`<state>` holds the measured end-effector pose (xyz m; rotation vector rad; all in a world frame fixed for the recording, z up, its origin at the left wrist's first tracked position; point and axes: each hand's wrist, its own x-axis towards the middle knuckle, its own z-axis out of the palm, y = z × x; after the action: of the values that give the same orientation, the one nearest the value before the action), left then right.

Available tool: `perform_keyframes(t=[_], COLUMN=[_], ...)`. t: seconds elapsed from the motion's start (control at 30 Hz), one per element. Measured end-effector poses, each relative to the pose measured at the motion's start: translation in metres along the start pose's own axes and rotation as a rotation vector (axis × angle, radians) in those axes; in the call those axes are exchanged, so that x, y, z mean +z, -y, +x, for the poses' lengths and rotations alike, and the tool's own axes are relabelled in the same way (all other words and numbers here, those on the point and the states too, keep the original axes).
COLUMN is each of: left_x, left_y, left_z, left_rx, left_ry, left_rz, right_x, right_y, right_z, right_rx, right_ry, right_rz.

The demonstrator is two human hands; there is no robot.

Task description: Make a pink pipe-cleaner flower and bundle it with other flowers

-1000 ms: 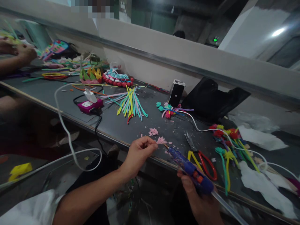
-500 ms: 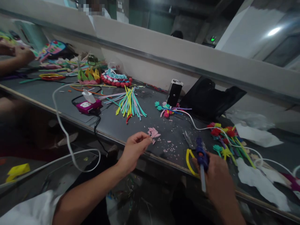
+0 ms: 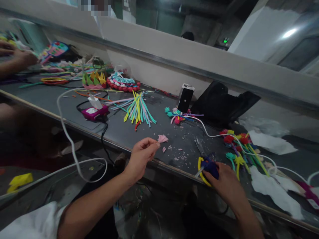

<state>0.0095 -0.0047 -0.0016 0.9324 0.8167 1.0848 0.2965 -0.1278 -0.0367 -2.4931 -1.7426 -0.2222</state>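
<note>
My left hand (image 3: 143, 156) pinches a small pink fuzzy flower (image 3: 162, 138) between thumb and fingertips, above the table's front edge. Its finer build is too small to make out. At the right, my right hand (image 3: 225, 182) has its fingers around a dark blue-purple hot glue gun (image 3: 211, 168), held low at the table edge. A pale glue stick (image 3: 199, 171) pokes out of its back end toward the left. Right beside the gun lies a bent yellow fuzzy stem (image 3: 200, 162). Pink scraps (image 3: 180, 149) are scattered between my hands.
Yellow and turquoise fuzzy stems (image 3: 139, 108) lie at the middle. A phone-size black-and-white box (image 3: 185, 98) stands behind small fuzzy flowers (image 3: 177, 118). Finished flowers (image 3: 240, 142) lie right, crossed by a white cable (image 3: 208, 132). A magenta power strip (image 3: 93, 113) sits left; another person's hands (image 3: 21, 58) are farther left.
My right hand has turned the glue gun, its glue stick swinging leftward, and sits slightly more to the left. My left hand has shifted slightly left with the pink flower.
</note>
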Motion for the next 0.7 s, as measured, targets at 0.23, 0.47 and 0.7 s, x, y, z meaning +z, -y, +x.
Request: perform_keyframes(t=[0.23,0.47,0.7], left_x=[0.000,0.000,-0.004], left_y=[0.002,0.003,0.000], left_z=[-0.001,-0.003,-0.004], left_rx=[-0.002,-0.012,-0.027], left_ry=[0.014,0.029,0.019], left_rz=[0.000,-0.018,-0.046], right_x=[-0.036,-0.014,0.005], right_y=[0.054,0.155,0.171], right_z=[-0.006,0.020,0.037], right_rx=[-0.032,-0.301,-0.240], right_ry=[-0.413,-0.240,-0.179], right_rz=[0.098,0.287,0.179])
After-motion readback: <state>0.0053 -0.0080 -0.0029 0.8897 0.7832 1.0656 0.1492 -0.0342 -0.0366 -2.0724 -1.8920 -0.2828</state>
